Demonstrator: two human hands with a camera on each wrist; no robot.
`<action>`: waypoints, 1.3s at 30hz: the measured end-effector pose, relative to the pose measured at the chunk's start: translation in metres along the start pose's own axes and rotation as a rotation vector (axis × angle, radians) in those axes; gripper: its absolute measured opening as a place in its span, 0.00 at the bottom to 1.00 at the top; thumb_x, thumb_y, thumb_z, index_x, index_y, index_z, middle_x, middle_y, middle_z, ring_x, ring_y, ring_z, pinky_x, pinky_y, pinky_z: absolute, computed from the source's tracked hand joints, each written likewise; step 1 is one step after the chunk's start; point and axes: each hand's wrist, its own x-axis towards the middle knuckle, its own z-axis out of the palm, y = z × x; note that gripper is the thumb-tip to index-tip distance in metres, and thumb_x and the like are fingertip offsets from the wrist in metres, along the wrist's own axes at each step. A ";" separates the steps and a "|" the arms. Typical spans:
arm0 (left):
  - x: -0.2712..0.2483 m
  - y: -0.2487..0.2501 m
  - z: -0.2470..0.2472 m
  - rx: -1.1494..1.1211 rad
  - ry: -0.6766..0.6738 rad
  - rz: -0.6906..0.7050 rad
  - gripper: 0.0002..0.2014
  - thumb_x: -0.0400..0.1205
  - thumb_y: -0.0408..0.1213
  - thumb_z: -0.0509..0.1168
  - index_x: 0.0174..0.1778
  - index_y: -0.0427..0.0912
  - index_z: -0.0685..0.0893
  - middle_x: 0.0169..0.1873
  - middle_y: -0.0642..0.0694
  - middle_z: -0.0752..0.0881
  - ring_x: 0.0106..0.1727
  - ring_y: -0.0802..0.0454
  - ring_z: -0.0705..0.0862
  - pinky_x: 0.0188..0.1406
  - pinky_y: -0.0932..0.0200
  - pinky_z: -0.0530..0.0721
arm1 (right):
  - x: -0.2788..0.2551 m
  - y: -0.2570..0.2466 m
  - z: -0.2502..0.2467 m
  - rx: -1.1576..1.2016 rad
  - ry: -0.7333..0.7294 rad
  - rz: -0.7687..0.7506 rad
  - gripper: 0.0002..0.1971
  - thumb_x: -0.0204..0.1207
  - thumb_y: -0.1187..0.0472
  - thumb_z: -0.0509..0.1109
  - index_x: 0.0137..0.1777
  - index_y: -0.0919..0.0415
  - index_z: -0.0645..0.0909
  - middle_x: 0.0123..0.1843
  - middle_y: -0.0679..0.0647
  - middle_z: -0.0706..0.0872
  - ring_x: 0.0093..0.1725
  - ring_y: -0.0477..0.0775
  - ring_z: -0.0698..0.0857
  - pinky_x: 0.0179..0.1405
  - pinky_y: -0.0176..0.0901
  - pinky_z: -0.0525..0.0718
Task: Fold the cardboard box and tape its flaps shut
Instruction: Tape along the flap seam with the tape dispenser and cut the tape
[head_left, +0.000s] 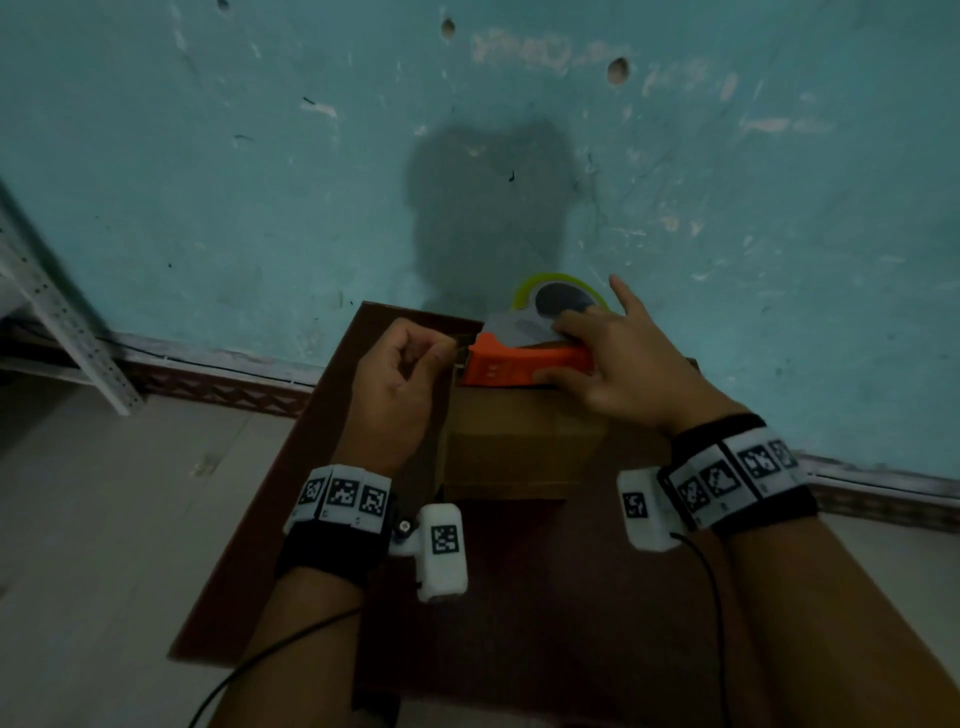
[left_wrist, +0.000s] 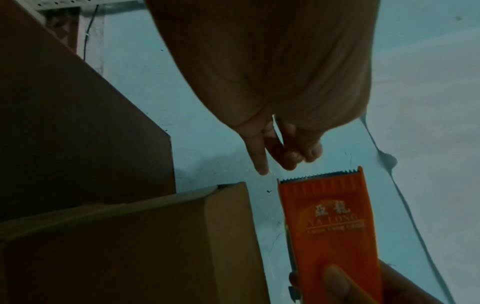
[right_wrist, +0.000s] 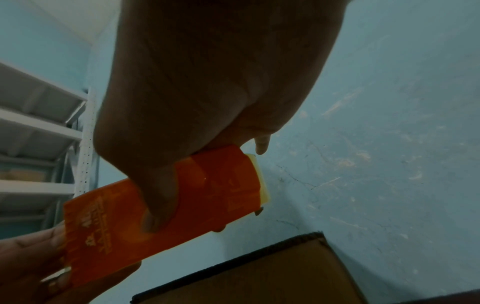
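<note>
A brown cardboard box (head_left: 519, 441) stands closed-looking on the dark table (head_left: 545, 597). Above its far edge my right hand (head_left: 558, 353) grips an orange tape dispenser (head_left: 519, 366), thumb on its near side and fingers over the yellow-rimmed tape roll (head_left: 558, 291). My left hand (head_left: 449, 353) pinches what looks like the clear tape end, just off the toothed cutter. In the left wrist view the left fingertips (left_wrist: 291, 158) hover just past the dispenser (left_wrist: 330, 226), beside the box (left_wrist: 130, 246). The right wrist view shows my thumb across the dispenser (right_wrist: 207, 195), above the box (right_wrist: 259, 277).
The table stands against a scuffed blue wall (head_left: 311, 182). A white metal shelf rack (head_left: 52, 322) stands at the left, with its shelves (right_wrist: 33, 127) also seen from the right wrist. Pale floor (head_left: 104, 545) lies left of the table. Cables hang from both wrist cameras.
</note>
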 end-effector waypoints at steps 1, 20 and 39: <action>-0.001 0.000 -0.001 -0.018 0.006 -0.013 0.03 0.90 0.39 0.72 0.51 0.48 0.87 0.47 0.51 0.93 0.52 0.55 0.92 0.55 0.56 0.90 | 0.004 0.000 -0.001 -0.006 -0.018 -0.018 0.23 0.80 0.35 0.68 0.57 0.54 0.84 0.44 0.53 0.87 0.53 0.60 0.90 0.90 0.73 0.48; -0.005 0.004 -0.012 -0.182 0.254 -0.092 0.06 0.90 0.34 0.70 0.50 0.47 0.81 0.47 0.50 0.88 0.45 0.70 0.90 0.47 0.69 0.87 | 0.040 -0.015 -0.044 0.023 -0.191 -0.006 0.18 0.81 0.41 0.76 0.58 0.54 0.84 0.59 0.61 0.89 0.78 0.68 0.79 0.68 0.64 0.82; 0.014 -0.051 -0.003 -0.562 0.051 -0.560 0.12 0.90 0.26 0.62 0.48 0.38 0.90 0.49 0.42 0.91 0.52 0.50 0.88 0.63 0.50 0.89 | 0.069 -0.037 -0.084 0.252 -0.064 0.187 0.19 0.74 0.42 0.84 0.54 0.54 0.88 0.41 0.55 0.93 0.36 0.51 0.91 0.39 0.50 0.91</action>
